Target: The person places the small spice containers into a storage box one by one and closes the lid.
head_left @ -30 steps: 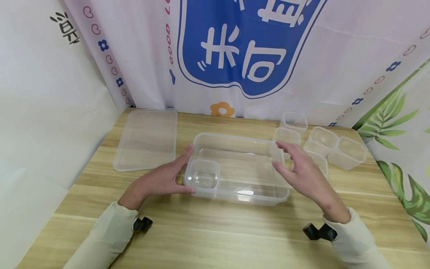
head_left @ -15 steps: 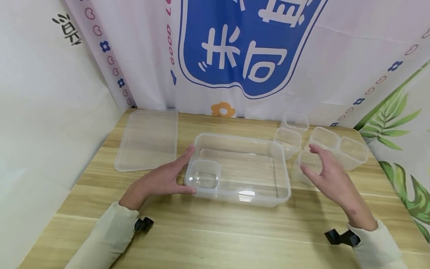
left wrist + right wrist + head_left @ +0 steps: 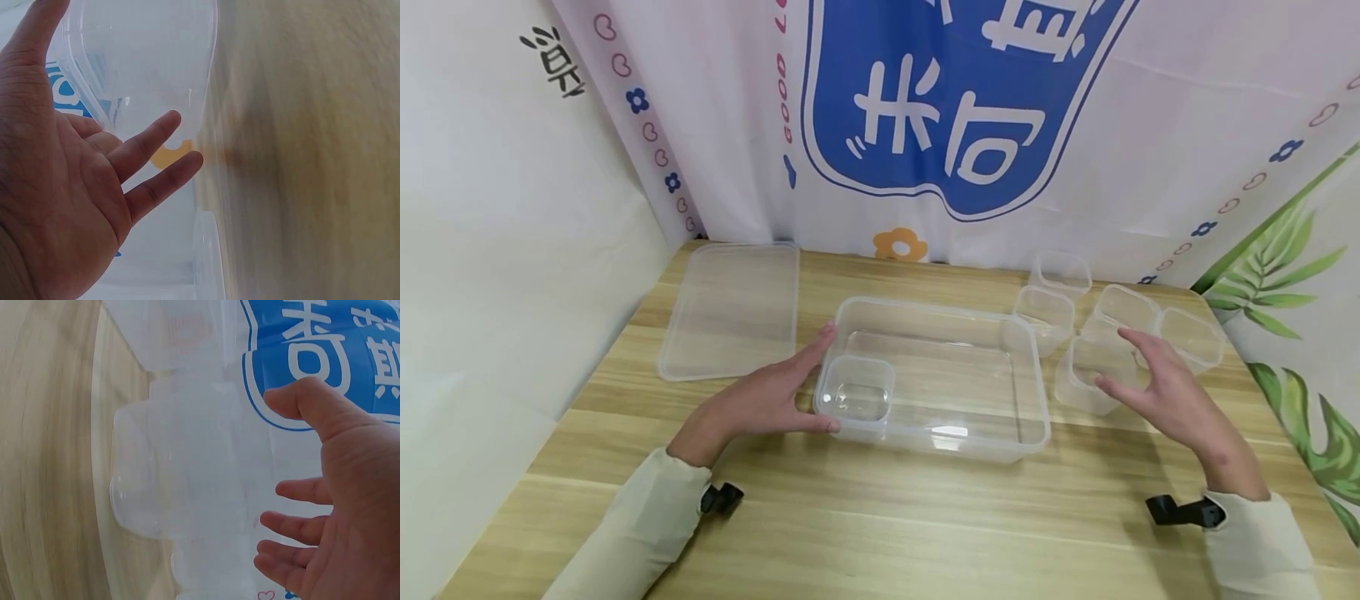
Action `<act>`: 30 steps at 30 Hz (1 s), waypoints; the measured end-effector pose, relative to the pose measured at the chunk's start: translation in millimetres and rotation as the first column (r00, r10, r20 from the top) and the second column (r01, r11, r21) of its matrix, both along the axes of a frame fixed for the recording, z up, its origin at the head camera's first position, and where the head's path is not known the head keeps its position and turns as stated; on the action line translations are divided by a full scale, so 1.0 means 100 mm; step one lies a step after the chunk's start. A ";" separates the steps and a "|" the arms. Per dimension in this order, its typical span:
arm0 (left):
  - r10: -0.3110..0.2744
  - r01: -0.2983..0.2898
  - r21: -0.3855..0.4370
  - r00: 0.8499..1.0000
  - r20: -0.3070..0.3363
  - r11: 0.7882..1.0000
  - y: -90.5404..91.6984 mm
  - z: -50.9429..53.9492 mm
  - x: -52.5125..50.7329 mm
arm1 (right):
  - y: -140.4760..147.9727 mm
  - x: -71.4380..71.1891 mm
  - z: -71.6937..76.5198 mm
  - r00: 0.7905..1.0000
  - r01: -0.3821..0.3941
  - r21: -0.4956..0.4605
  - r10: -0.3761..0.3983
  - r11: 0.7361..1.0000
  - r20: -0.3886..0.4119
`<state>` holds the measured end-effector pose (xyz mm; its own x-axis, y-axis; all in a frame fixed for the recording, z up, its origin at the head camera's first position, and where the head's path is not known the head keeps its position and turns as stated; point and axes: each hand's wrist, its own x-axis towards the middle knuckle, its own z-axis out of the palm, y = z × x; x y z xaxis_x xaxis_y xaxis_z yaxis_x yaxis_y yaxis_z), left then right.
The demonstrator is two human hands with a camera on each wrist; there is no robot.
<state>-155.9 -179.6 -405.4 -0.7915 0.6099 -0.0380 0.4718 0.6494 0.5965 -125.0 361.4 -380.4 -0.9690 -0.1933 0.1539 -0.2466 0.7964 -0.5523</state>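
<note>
A large clear rectangular container (image 3: 985, 446) sits mid-table with a small clear cup (image 3: 859, 398) in its front-left corner. The left hand (image 3: 760, 404) rests at its left end, thumb by the front corner and a finger by the back one; in the left wrist view that hand (image 3: 69, 181) has its fingers extended beside clear plastic. The right hand (image 3: 1180, 400) is spread, with thumb and finger over a small cup (image 3: 1078, 392) right of the container; contact cannot be told. From the right wrist, the hand (image 3: 356, 487) holds nothing, with a cup (image 3: 134, 487) nearby.
A clear flat lid (image 3: 733, 312) lies at the table's back left. Several more small cups stand at the back right, including one (image 3: 1045, 317) near the container's back-right corner and another (image 3: 1195, 337) furthest right. A printed curtain (image 3: 730, 125) hangs behind the table (image 3: 880, 525).
The right hand has moved rightward from the large container's right end to the nearest small cup beside it. The left hand has stayed at the container's left end.
</note>
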 end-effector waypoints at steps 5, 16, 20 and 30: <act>0.001 -0.001 -0.005 1.000 -0.003 1.000 0.00 0.00 0.01 | 0.07 0.00 -0.03 0.998 -0.013 -0.007 0.014 1.000 0.066; -0.003 0.003 -0.009 1.000 -0.004 1.000 0.00 0.00 0.00 | 0.16 -0.02 -0.09 0.984 -0.024 0.021 0.019 0.999 0.179; -0.006 0.006 -0.004 1.000 -0.007 1.000 0.00 -0.01 0.00 | 0.17 -0.03 -0.11 0.981 -0.030 0.039 0.022 0.999 0.190; -0.014 0.014 0.009 1.000 -0.007 1.000 0.00 -0.04 -0.01 | 0.19 -0.03 -0.12 0.979 -0.033 0.019 0.028 0.999 0.200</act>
<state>-156.8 -180.1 -408.9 -0.7830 0.6214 -0.0272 0.4848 0.6371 0.5992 -128.0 380.0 -392.2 -0.9734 -0.2244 -0.0466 -0.1576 0.8029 -0.5749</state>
